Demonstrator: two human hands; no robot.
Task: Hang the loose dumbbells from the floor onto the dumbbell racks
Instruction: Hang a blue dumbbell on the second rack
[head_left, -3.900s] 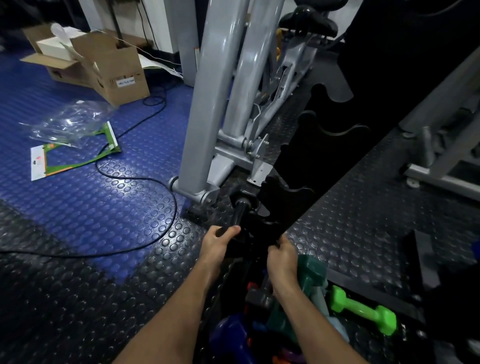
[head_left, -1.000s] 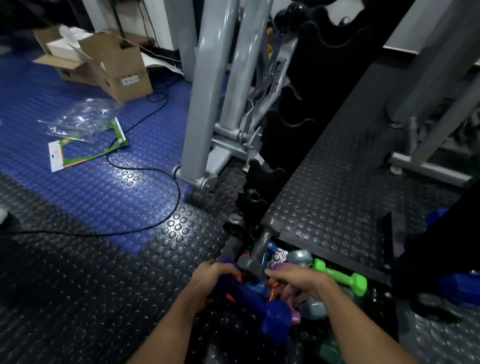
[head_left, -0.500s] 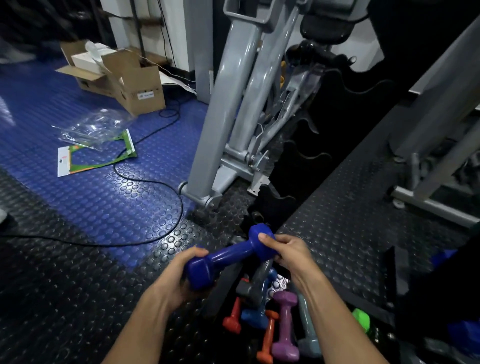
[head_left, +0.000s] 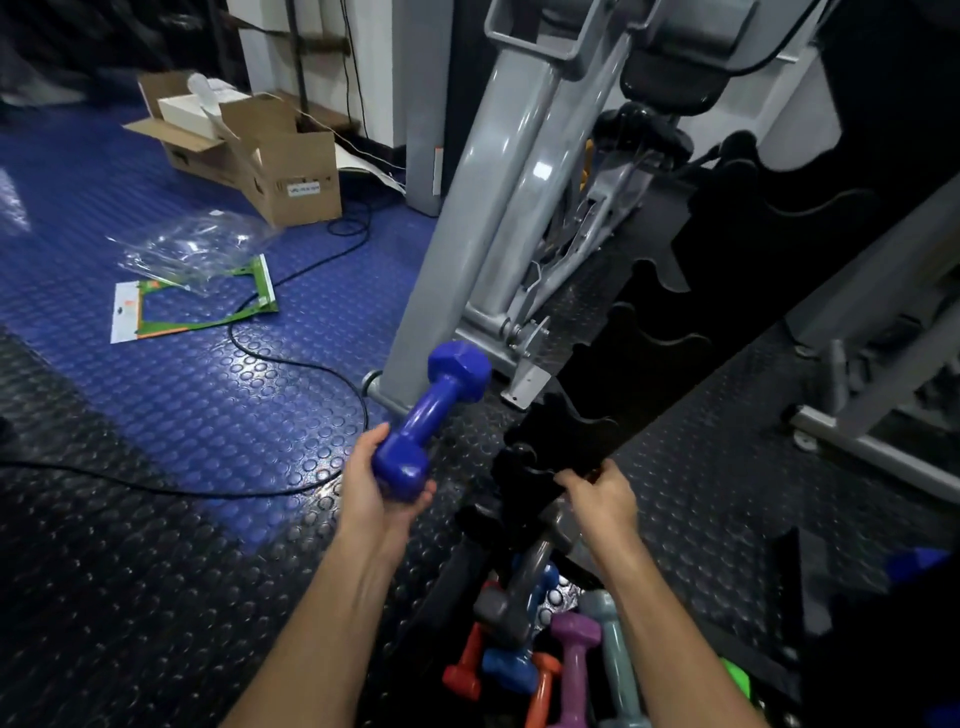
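**— How far along are you with the dumbbells?**

— Barely started, I'd say. The black rack (head_left: 639, 358) slants up and away from me, and every scalloped cradle I can make out on it looks bare, though its upper part is too dark to be sure. Near its foot, the loose pile (head_left: 550, 654) waits on the floor: grey, purple, pale blue-grey, orange, red and smaller blue ones, plus a scrap of green further right.

**— And the one you're carrying?**

— The big blue dumbbell (head_left: 434, 415) is off the floor, left of the rack's lower end and clear of it, tilted with its far head up. My left hand (head_left: 382, 491) cups the near head, fingers curled round it.

**— Your other hand?**

— My right hand (head_left: 602, 493) is at the rack's lowest cradles, fingers curled onto the black edge; I judge it is steadying the rack. One in hand, none seated that I can see, the whole pile left.
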